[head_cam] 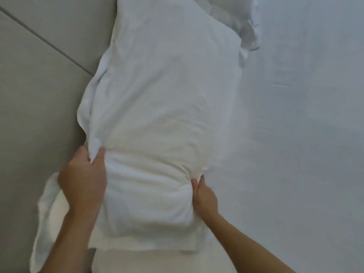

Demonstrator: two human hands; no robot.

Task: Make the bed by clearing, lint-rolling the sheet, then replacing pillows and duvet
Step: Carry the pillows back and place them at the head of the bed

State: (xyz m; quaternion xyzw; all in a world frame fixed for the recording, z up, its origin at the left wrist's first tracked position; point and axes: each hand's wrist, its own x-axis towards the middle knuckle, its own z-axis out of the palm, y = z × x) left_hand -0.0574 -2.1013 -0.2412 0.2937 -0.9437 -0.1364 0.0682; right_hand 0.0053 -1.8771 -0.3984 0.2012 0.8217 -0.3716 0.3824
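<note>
**Head view: both hands gripping a white pillow at the headboard**

Head camera looks straight down on the bed sheet (305, 134), a pale white expanse that runs off the frame to the right of the pillow and at top and bottom. Against the pillow's left side stands the beige padded headboard (35, 85), crossed by one diagonal seam and cut off at the left edge.

The pillow (161, 115) lies lengthwise between the two, touching the headboard, its near end overhanging a cream-coloured strip of bedding whose nature is hard to make out. Beyond the pillow's far end a second pillow (232, 18) is partly hidden and cropped by the top edge. A loose flap of white cloth (44, 213) hangs left of the pillow's near end; whether it belongs to the pillowcase cannot be told.

The left hand (84, 178) reaches in from below, its thumb and fingers pinching a bunched fold at the pillow's left edge. The right hand (204, 196), smaller in the frame, grips the puckered right edge, with its fingertips mostly buried in the fabric.
</note>
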